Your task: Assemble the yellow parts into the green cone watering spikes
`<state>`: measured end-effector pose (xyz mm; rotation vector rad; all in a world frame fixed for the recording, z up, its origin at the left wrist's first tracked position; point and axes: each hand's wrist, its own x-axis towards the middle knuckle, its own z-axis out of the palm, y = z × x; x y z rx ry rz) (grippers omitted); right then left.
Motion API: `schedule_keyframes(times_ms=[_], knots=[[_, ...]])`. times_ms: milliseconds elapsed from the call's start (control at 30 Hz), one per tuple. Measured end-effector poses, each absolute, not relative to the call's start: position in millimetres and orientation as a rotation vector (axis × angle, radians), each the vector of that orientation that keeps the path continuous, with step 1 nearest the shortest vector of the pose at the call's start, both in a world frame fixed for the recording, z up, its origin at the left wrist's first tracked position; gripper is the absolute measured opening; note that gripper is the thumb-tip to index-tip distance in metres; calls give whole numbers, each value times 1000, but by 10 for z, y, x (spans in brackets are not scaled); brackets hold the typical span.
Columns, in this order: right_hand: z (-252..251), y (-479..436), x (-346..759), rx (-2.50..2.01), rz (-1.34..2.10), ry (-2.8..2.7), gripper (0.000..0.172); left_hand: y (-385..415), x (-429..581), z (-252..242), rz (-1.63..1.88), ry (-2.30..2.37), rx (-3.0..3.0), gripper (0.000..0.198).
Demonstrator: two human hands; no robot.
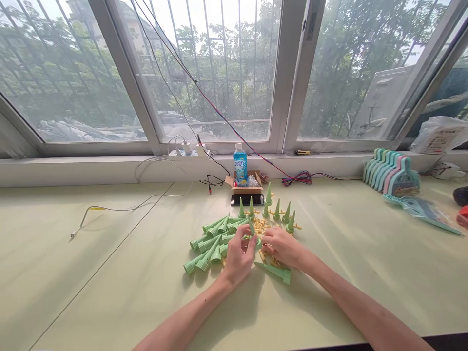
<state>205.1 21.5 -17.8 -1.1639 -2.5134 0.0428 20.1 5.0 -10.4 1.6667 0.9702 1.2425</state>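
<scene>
My left hand [239,253] grips a green plastic plant-watering spike [251,225] with its point up. Pinched together at the base of that spike are the fingers of my right hand [281,246]; what they hold is hidden. Under and between the hands lies a pile of small yellow plastic pieces [260,225]. Many loose green spikes [209,243] lie heaped to the left. One more spike [274,271] rests on its side in front of my right hand. Behind, several green spikes [277,210] stand upright, some with yellow pieces sticking out sideways.
A phone [247,199] lies behind the spikes, before a small cardboard box [252,189] and a blue-labelled bottle [240,165]. Cables [298,178] run along the sill. To the right are a row of pastel plastic items [391,170] and a bagged teal tool [420,209].
</scene>
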Motion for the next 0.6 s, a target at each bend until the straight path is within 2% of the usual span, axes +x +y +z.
schedule_keyframes(times_ms=[600], knots=[[-117, 180, 2107, -1097, -78, -2564, 25, 48, 266, -133, 1316, 961, 1758, 18]])
